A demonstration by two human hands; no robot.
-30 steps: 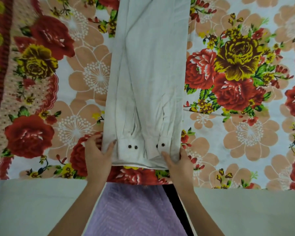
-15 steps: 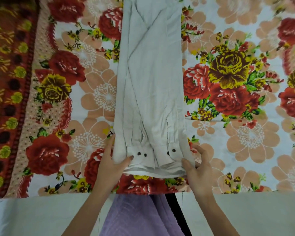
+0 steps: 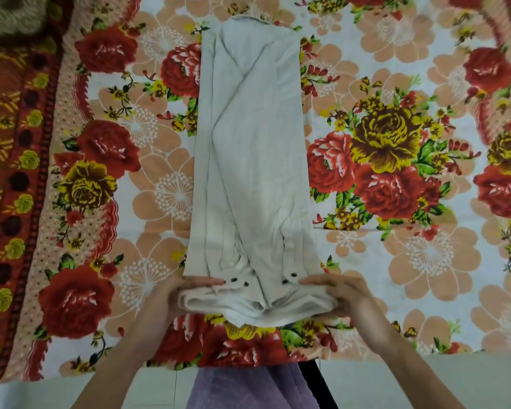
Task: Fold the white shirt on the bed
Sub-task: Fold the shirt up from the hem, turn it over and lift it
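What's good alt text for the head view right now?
Two hands, left and right, grip the near end of a white shirt folded into a long strip and lift that end off a floral bedsheet. Dark cuff buttons show between the hands.

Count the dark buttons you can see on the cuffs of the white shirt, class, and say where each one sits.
4. Two on the left cuff, beside the left hand; two on the right cuff, beside the right hand. Others may be hidden in the white shirt folds.
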